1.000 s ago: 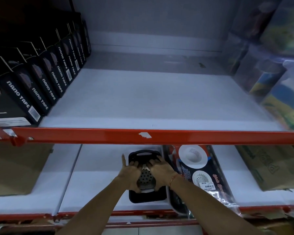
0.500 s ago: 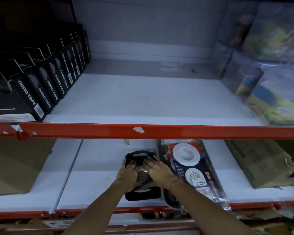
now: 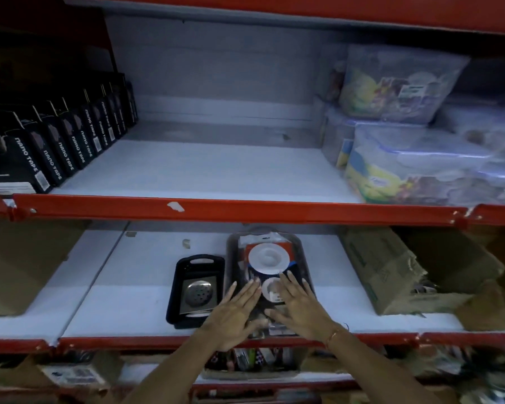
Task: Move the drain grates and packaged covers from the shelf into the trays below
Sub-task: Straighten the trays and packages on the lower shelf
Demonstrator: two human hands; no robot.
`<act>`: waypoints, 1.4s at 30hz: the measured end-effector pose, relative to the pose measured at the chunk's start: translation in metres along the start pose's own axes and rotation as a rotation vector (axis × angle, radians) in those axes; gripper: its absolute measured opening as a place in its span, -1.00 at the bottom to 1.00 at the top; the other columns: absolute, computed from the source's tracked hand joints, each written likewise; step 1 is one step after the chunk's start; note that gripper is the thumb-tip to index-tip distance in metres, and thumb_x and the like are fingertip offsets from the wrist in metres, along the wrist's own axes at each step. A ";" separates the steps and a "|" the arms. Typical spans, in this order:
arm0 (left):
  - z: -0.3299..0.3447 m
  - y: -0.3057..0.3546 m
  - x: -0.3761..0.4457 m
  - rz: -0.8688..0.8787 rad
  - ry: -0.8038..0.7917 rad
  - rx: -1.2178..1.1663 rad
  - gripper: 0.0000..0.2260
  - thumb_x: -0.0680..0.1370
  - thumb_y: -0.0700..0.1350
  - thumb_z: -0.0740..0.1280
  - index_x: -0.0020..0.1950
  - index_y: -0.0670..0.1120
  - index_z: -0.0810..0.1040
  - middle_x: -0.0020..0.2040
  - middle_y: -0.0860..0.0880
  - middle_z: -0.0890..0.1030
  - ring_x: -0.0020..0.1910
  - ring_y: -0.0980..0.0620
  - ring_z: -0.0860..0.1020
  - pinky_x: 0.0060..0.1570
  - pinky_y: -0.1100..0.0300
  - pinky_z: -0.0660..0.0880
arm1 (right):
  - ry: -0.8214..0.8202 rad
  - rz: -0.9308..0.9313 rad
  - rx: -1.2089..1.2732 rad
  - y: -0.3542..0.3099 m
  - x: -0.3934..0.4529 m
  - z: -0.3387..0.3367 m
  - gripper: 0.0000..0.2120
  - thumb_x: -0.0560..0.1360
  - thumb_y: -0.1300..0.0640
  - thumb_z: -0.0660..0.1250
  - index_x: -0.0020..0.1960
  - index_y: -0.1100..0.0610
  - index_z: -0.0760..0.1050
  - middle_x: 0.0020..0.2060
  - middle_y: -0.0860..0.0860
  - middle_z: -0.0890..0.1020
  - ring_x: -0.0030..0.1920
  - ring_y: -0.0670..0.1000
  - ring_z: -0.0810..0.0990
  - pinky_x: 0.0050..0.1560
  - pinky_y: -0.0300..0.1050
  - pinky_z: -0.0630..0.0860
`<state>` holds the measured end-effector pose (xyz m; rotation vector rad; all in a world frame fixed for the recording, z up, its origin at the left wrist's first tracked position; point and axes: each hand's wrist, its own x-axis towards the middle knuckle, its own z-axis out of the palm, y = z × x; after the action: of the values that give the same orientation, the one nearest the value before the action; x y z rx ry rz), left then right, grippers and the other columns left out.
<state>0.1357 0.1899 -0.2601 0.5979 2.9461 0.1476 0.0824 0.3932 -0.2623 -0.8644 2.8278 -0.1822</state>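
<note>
Head view: since the earlier frame, both hands have left the grate, which now lies in the black tray, and have shifted right onto the packaged covers in the clear tray. The left hand and right hand lie flat, fingers spread, gripping nothing. We judge the grate stiff, metal, fairly heavy and slippery; take it by opposite edges. We judge the packs light and flexible, with slick film; press them flat or pinch the card edge. The upper shelf is bare mid-span, so both trays appear loaded.
</note>
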 end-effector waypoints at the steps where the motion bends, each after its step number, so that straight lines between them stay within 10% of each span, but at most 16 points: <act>1: 0.002 0.007 -0.003 0.017 -0.023 0.018 -0.26 0.54 0.35 -0.18 0.56 -0.08 -0.24 0.56 0.02 -0.29 0.53 0.11 -0.31 0.51 0.03 -0.36 | -0.033 0.013 0.015 0.004 -0.007 0.002 -0.08 0.40 -0.48 -0.24 0.58 0.08 -0.17 0.57 0.02 -0.19 0.56 0.01 -0.26 0.51 0.00 -0.27; 13: 0.015 0.028 -0.022 0.010 -0.051 0.300 -0.46 0.68 0.05 -0.08 0.55 -0.15 -0.22 0.57 -0.10 -0.23 0.56 0.00 -0.22 0.49 0.07 -0.27 | -0.069 -0.197 -0.177 0.009 -0.038 0.009 -0.32 0.60 -0.21 -0.01 0.57 -0.01 -0.25 0.55 0.08 -0.23 0.56 0.11 -0.24 0.53 -0.02 -0.17; 17: 0.022 0.023 -0.018 0.012 0.113 0.208 -0.47 0.60 0.12 0.18 0.52 -0.08 0.23 0.53 -0.05 0.23 0.51 0.09 0.21 0.48 0.16 0.12 | -0.089 -0.218 -0.163 0.013 -0.031 0.012 -0.36 0.61 -0.20 -0.06 0.57 -0.03 -0.24 0.55 0.06 -0.25 0.55 0.08 -0.27 0.48 -0.09 -0.26; 22: 0.028 0.010 -0.003 0.011 -0.023 0.159 -0.51 0.69 -0.03 -0.11 0.56 -0.12 -0.20 0.58 -0.08 -0.23 0.56 -0.01 -0.22 0.51 0.09 -0.25 | -0.096 -0.182 -0.117 0.019 -0.017 0.015 -0.38 0.61 -0.22 -0.08 0.55 -0.10 -0.29 0.53 -0.01 -0.31 0.53 0.02 -0.33 0.46 -0.13 -0.29; 28: 0.022 -0.014 0.016 0.055 -0.108 0.004 -0.42 0.65 0.14 -0.08 0.57 -0.08 -0.22 0.57 -0.02 -0.29 0.53 0.05 -0.32 0.54 0.12 -0.20 | -0.149 -0.154 -0.096 0.031 0.004 0.007 -0.27 0.47 -0.44 -0.15 0.53 -0.20 -0.28 0.54 -0.08 -0.30 0.54 0.00 -0.34 0.51 0.16 -0.26; 42: 0.014 -0.029 0.025 0.044 -0.246 -0.023 -0.32 0.57 0.32 -0.12 0.58 -0.04 -0.05 0.58 -0.05 -0.25 0.54 0.05 -0.28 0.54 0.05 -0.23 | -0.280 -0.085 0.053 0.033 0.021 0.005 -0.26 0.39 -0.52 -0.23 0.51 -0.28 0.02 0.55 -0.12 -0.25 0.53 -0.05 -0.32 0.53 0.08 -0.23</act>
<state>0.1040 0.1743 -0.2807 0.6289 2.6925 0.1044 0.0481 0.4081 -0.2758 -0.9203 2.5188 -0.1352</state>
